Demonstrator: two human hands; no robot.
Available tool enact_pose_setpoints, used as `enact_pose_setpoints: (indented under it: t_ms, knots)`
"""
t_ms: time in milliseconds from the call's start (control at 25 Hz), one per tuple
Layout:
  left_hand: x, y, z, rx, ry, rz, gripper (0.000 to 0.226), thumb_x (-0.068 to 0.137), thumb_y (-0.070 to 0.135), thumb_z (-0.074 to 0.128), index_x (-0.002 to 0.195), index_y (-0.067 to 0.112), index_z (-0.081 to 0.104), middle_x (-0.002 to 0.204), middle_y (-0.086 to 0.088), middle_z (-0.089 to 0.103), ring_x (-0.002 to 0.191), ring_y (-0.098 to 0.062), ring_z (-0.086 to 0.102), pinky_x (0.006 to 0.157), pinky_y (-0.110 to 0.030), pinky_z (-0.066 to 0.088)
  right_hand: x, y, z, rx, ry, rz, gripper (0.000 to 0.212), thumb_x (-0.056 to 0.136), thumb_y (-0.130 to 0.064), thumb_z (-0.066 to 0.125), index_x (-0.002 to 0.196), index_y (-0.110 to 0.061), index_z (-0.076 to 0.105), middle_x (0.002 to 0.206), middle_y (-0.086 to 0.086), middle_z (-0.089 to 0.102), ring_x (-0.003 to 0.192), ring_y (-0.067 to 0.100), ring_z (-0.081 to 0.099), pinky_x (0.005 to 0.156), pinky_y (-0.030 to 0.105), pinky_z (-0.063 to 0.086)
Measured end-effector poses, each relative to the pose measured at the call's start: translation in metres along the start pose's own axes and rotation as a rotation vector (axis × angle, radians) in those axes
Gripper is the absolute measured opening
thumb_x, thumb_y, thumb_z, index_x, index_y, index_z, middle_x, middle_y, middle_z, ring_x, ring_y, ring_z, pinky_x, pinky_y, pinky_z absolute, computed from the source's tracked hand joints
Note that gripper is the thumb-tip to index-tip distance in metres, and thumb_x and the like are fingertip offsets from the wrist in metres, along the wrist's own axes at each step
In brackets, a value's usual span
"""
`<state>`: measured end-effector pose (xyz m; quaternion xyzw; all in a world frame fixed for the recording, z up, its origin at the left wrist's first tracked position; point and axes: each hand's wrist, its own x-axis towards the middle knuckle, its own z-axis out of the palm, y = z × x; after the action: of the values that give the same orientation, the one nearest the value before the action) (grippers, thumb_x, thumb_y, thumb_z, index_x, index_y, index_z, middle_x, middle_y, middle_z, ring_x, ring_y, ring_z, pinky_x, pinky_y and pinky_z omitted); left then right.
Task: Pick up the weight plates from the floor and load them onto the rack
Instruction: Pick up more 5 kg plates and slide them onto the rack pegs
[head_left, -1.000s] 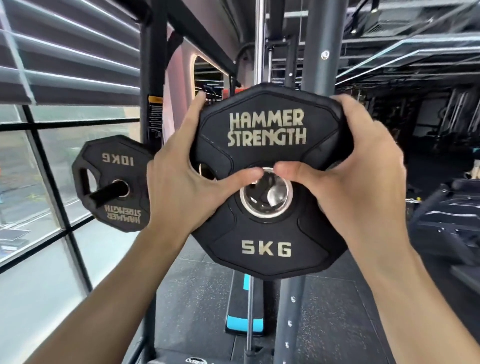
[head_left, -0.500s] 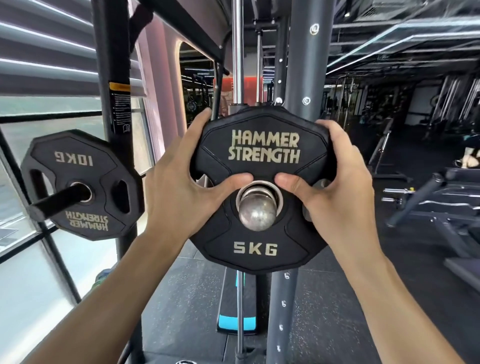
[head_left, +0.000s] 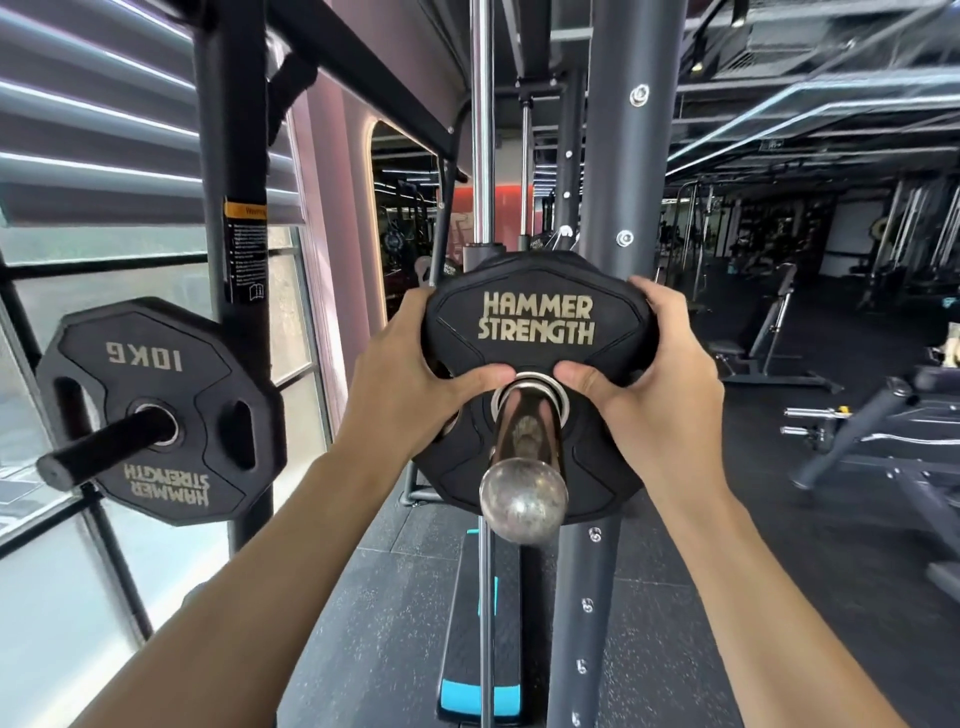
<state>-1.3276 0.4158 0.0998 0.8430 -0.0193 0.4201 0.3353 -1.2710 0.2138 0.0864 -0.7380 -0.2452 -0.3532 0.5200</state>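
Observation:
A black weight plate (head_left: 535, 322) marked HAMMER STRENGTH sits well back on a chrome storage peg (head_left: 523, 467) of the grey rack upright (head_left: 626, 171). The peg's rounded end sticks out toward me and hides the plate's lower marking. My left hand (head_left: 410, 384) grips the plate's left edge, with the thumb by the centre hole. My right hand (head_left: 649, 384) grips its right edge in the same way. A 10KG plate (head_left: 208, 384) hangs upside down on a black peg (head_left: 98, 441) of the left post.
A black rack post (head_left: 239, 156) with a warning label stands at the left, in front of windows with blinds. A chrome guide rod (head_left: 484, 130) runs down to a black and blue base (head_left: 480, 675). Benches and machines (head_left: 852, 431) fill the right side.
The plate has slid from the peg's tip far back along it toward the upright, with both hands still on it. The peg's end now protrudes well in front of the plate.

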Motion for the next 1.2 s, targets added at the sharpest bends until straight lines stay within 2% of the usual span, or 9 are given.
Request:
enact_pose_setpoints:
  t_ms: [40,200,400,560,720,800,920,1040,1200]
  knots:
    - [0.004,-0.001,0.002,-0.009,0.003,-0.003,0.077,0.062,0.05,0.088,0.125,0.03,0.048,0.11,0.015,0.068,0.098,-0.008,0.065,0.085,-0.024,0.053,0.003,0.003,0.002,0.004,-0.001,0.009,0.079,0.066,-0.033,0.089,0.13,-0.041,0.044,0.115,-0.02,0.063,0.111,0.009,0.06,0.097,0.038,0.048]
    - [0.015,-0.004,0.008,-0.029,0.02,-0.005,0.077,0.059,0.045,0.092,0.122,0.031,0.05,0.108,0.014,0.069,0.097,-0.007,0.066,0.09,-0.035,0.056,0.008,0.011,0.008,0.022,0.011,0.057,0.079,0.068,-0.032,0.089,0.132,-0.041,0.045,0.108,-0.025,0.061,0.105,0.006,0.06,0.098,0.039,0.049]
    - [0.013,-0.007,0.013,-0.048,0.035,-0.002,0.076,0.062,0.047,0.09,0.125,0.035,0.05,0.108,0.013,0.07,0.086,-0.013,0.068,0.084,-0.043,0.058,0.008,0.016,0.01,0.013,0.023,0.055,0.079,0.068,-0.034,0.089,0.134,-0.039,0.045,0.114,-0.024,0.061,0.105,0.001,0.057,0.098,0.032,0.047]
    - [0.012,-0.006,0.014,-0.072,0.035,-0.041,0.076,0.062,0.045,0.091,0.126,0.036,0.051,0.109,0.015,0.069,0.094,-0.011,0.068,0.083,-0.042,0.059,0.01,0.016,0.012,-0.021,0.022,0.04,0.081,0.068,-0.035,0.089,0.136,-0.034,0.044,0.122,-0.017,0.063,0.114,0.006,0.059,0.099,0.033,0.047]
    - [0.008,0.002,0.01,-0.059,0.017,-0.062,0.078,0.064,0.039,0.092,0.13,0.032,0.05,0.107,0.016,0.066,0.097,-0.008,0.065,0.089,-0.033,0.056,0.01,0.013,0.011,-0.06,0.004,0.053,0.083,0.068,-0.039,0.088,0.137,-0.033,0.042,0.126,-0.013,0.063,0.118,0.013,0.059,0.098,0.043,0.049]
    - [0.009,0.005,0.009,-0.029,-0.003,-0.076,0.079,0.064,0.039,0.092,0.13,0.028,0.051,0.109,0.012,0.067,0.099,-0.011,0.065,0.09,-0.034,0.055,0.011,0.008,0.008,-0.119,-0.023,0.064,0.084,0.069,-0.044,0.085,0.138,-0.033,0.04,0.129,-0.01,0.062,0.12,0.018,0.058,0.095,0.048,0.051]
    - [0.009,0.011,0.002,0.064,-0.051,-0.115,0.083,0.063,0.04,0.092,0.132,0.022,0.048,0.118,0.003,0.067,0.107,-0.019,0.065,0.096,-0.04,0.054,0.011,-0.004,0.001,-0.221,-0.091,0.082,0.085,0.069,-0.053,0.082,0.14,-0.031,0.038,0.132,-0.006,0.059,0.121,0.024,0.057,0.091,0.05,0.051]
    - [0.0,0.021,-0.014,0.127,-0.053,-0.106,0.089,0.076,0.046,0.082,0.147,0.021,0.034,0.13,0.001,0.063,0.119,-0.021,0.06,0.102,-0.045,0.049,0.01,-0.019,-0.005,-0.258,-0.112,0.072,0.09,0.073,-0.059,0.077,0.146,-0.024,0.037,0.142,-0.002,0.052,0.13,0.026,0.05,0.097,0.049,0.048]
    - [-0.018,0.037,-0.049,0.341,-0.051,0.039,0.079,0.094,0.054,0.057,0.155,0.015,0.026,0.159,-0.002,0.035,0.145,-0.02,0.034,0.118,-0.039,0.03,0.009,-0.057,-0.006,-0.162,-0.126,-0.001,0.086,0.084,-0.058,0.067,0.152,-0.018,0.032,0.153,0.0,0.042,0.142,0.021,0.035,0.11,0.045,0.037]
